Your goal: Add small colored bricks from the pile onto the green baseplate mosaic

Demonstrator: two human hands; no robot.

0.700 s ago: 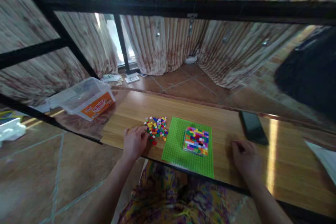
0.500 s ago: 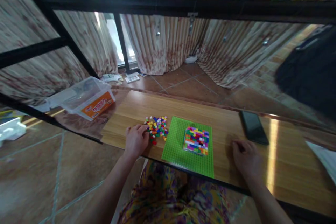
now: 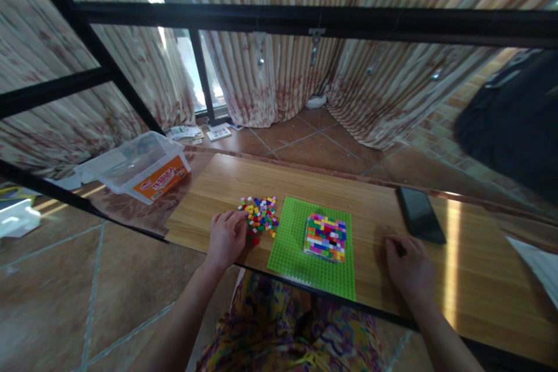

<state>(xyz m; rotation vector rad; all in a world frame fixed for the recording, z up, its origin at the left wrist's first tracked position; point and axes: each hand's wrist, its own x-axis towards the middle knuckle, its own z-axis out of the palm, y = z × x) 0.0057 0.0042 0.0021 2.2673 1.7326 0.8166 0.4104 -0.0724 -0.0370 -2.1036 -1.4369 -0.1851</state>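
Observation:
A pile of small multicoloured toy bricks (image 3: 263, 213) lies loose on the wooden table. At its left edge rests my left hand (image 3: 228, 237), fingers bent together and their tips down by the bricks; what they pinch, if anything, is hidden. Right of the pile is a green studded baseplate (image 3: 285, 256). On it stands a square block built of many-coloured bricks (image 3: 326, 237), right of the plate's middle. My right hand (image 3: 410, 261) lies on the table to the right of the plate, fingers curled in, with no brick visible in it.
A dark phone (image 3: 421, 215) lies just beyond my right hand. Past the table's left end sits a clear plastic box (image 3: 148, 165) with an orange label. White paper (image 3: 534, 264) is at the far right. A black metal bar (image 3: 279, 18) crosses above the far side.
The view has tilted slightly, so everything sits a little lower. My left hand stays at the pile with only a slight shift of its fingers; my right hand has not moved.

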